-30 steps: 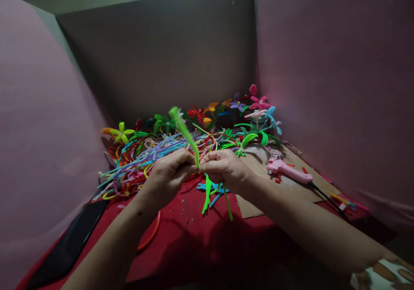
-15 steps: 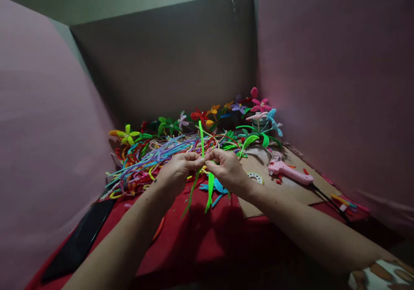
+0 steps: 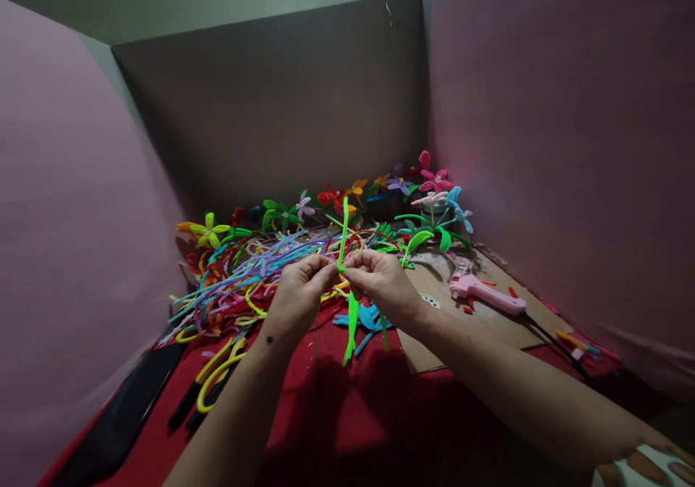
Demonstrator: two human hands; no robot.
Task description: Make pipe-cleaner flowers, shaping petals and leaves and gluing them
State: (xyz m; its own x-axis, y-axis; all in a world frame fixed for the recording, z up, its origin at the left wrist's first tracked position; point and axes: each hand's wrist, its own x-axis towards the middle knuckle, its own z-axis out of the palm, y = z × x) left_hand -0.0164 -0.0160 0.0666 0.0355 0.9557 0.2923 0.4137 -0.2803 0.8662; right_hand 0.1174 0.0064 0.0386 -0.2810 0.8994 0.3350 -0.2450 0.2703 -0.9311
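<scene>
One green stem (image 3: 344,234) rises between the two hands, its lower end at the meeting fingertips, its top slightly tilted and in front of the flowers at the back. The left hand (image 3: 304,288), on one side of it, pinches it low between thumb and fingers; the right hand (image 3: 380,281), on the other, pinches it at the same spot with fingers curled. The fingertips nearly meet there, and whether they touch each other cannot be told.

Just below the hands are green strips (image 3: 351,328), with blue pieces (image 3: 369,318) beside them on the red cloth (image 3: 157,440). Past the left hand spreads a tangled pile (image 3: 271,263) of coloured pipe cleaners. A yellow-handled tool (image 3: 217,371) lies by the left forearm, partly covered by it, and a black slab (image 3: 119,414) lies further left.

By the right wrist a tape roll (image 3: 431,301) shows partly, on cardboard (image 3: 418,349). The pink glue gun (image 3: 486,289) lies further right among red bits (image 3: 468,310). Beyond stand a yellow flower (image 3: 208,231), a red flower (image 3: 332,199) and a pink flower (image 3: 436,181).
</scene>
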